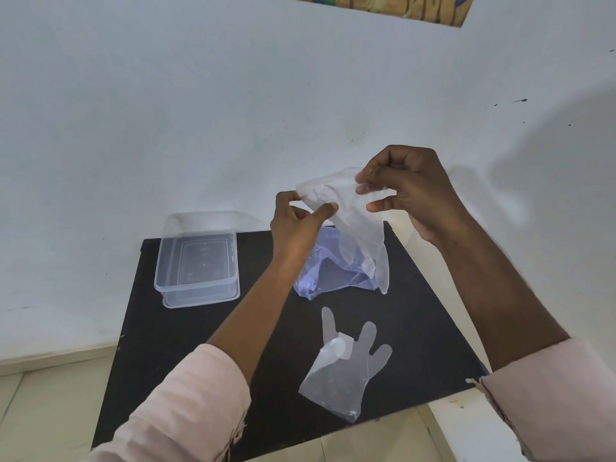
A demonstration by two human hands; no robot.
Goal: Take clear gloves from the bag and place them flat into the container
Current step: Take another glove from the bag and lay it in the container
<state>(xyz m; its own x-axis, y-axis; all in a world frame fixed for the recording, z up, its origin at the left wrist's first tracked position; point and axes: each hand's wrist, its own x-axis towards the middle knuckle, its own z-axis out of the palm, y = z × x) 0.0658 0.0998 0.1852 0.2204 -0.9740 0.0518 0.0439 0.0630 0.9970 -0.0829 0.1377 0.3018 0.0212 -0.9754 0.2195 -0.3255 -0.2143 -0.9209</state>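
Two clear gloves show. One glove (358, 225) hangs in the air above the far part of the black desk (186, 341), its fingers pointing down, its cuff pinched on both sides: the left hand (298, 221) grips the cuff's edge between thumb and fingers, the right hand (410, 191) pinches it at its 9 o'clock side. Directly beneath lies the crumpled bluish bag (320, 275), partly hidden by the hanging glove. A second glove (345, 365) lies flat on the desk at 6 o'clock from the bag, fingers pointing away. The clear container (196, 261) sits at 9 o'clock from the bag, well apart, open, seated on what looks like its lid. Pale pink sleeves (186, 405) cover both forearms.
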